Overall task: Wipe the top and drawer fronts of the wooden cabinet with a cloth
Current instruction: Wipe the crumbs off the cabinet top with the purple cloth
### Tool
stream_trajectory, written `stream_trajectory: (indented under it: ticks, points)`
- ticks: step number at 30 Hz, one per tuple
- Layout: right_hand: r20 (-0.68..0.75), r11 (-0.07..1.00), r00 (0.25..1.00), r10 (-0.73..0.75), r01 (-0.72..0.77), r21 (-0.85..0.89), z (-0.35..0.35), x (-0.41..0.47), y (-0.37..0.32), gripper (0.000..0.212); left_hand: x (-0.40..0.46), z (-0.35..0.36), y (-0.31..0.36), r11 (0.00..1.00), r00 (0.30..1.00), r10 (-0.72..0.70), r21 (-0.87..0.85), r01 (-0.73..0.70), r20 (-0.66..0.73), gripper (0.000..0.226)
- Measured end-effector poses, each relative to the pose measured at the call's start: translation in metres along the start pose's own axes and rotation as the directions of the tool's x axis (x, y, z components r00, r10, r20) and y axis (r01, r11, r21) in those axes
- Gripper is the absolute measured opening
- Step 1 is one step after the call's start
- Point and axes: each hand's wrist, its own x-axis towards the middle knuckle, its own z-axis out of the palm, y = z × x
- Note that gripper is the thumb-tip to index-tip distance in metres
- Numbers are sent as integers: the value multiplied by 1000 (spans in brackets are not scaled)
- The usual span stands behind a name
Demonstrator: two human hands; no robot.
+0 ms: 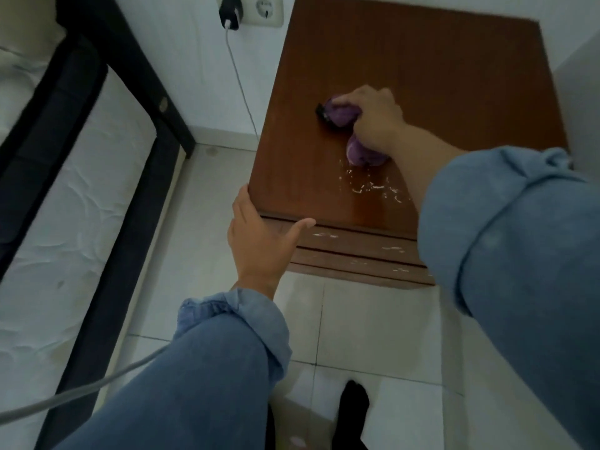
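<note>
- Nearest the lens: two rolled blue denim sleeves (506, 241), the right one filling the lower right, the left one lower centre.
- Wooden cabinet (406, 76) against a white wall, top seen from above, stepped drawer fronts (350, 251) just below its near edge.
- Mattress in a dark bed frame (81, 177) along the left, well apart from the cabinet across pale floor tiles (373, 323).
- Left hand (259, 241) braced at the cabinet's near left corner, fingers straight up the side edge, thumb spread along the front lip; nothing held.
- Right hand (376, 118) clenched round a bunched purple cloth (341, 113), pressing it onto the middle of the top; a second lump of cloth bulges out under the wrist.
- Pale specks (373, 186) scattered on the near part of the top, more on the drawer fronts.
- Charger (230, 13) in a wall socket, cable hanging close beside the cabinet's left edge.
- Likely risks: specks swept over the near edge onto the drawer fronts and floor, spreading the mess; bunched cloth covering little surface per pass, leaving streaks; drawer fronts apparently not yet wiped, easy to skip; a wide leftward stroke snagging the cable.
</note>
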Motion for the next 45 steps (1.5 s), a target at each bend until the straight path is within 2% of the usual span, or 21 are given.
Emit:
stream_trajectory:
  ticks: [3, 6, 10, 13, 14, 16, 18, 20, 23, 25, 26, 30, 32, 35, 38, 42, 43, 45]
  points:
    - [-32, 998, 998, 46, -44, 55, 15, -8, 4, 66, -1, 1, -2, 1000, 999, 29, 6, -29, -25, 116]
    - [-100, 999, 995, 0, 3, 34, 24, -52, -5, 65, -4, -2, 1, 999, 999, 34, 41, -33, -22, 115]
    - [-54, 993, 994, -95, 98, 58, 33, -134, -15, 62, -6, -5, 7, 994, 999, -40, 105, 38, 14, 113]
    - [15, 981, 985, -170, 168, 96, 32, -176, -10, 55, -17, -7, 21, 962, 994, -105, 255, 96, 18, 109]
    - [25, 975, 982, -185, 181, 129, 29, -187, -7, 53, -22, -8, 28, 944, 996, -86, 320, 78, 9, 108]
    - [23, 971, 987, -159, 152, 184, 20, -200, 2, 53, -30, -7, 42, 894, 999, 46, 444, -54, 30, 104]
    - [-35, 976, 997, -66, 72, 205, 4, -196, 14, 57, -34, -1, 60, 805, 961, 228, 525, -276, 157, 103]
    - [-116, 979, 993, 15, 9, 206, -20, -175, 28, 61, -33, 9, 78, 697, 887, 342, 549, -460, 310, 106]
    - [-171, 987, 981, 89, -64, 147, -49, -126, 52, 62, -28, 30, 96, 535, 757, 452, 536, -653, 471, 104]
    - [-179, 980, 976, 125, -94, 175, -59, -92, 67, 67, -22, 43, 101, 437, 662, 509, 497, -750, 550, 99]
    - [-165, 970, 974, 153, -117, 211, -62, -80, 71, 70, -18, 47, 102, 414, 638, 519, 486, -770, 569, 97]
    - [-3, 953, 969, 246, -241, 185, -54, -54, 82, 72, -9, 56, 98, 408, 632, 526, 483, -774, 569, 98]
    - [-27, 951, 962, 272, -265, 156, -41, -62, 79, 71, -10, 56, 95, 430, 636, 541, 469, -771, 550, 100]
    - [-146, 975, 968, 206, -190, 117, -16, -93, 80, 68, -9, 51, 100, 473, 660, 508, 461, -751, 553, 107]
    - [-190, 985, 972, 141, -120, 121, 4, -136, 79, 58, -10, 48, 111, 519, 712, 456, 491, -700, 534, 115]
    - [-191, 976, 979, 70, -27, 218, 10, -196, 79, 40, -24, 48, 121, 565, 775, 380, 536, -627, 505, 104]
    - [-183, 968, 982, 53, -5, 252, 8, -207, 80, 40, -29, 50, 123, 552, 775, 368, 551, -626, 513, 102]
    - [-139, 961, 988, 67, -27, 276, -2, -229, 84, 46, -38, 53, 130, 505, 729, 367, 534, -678, 578, 101]
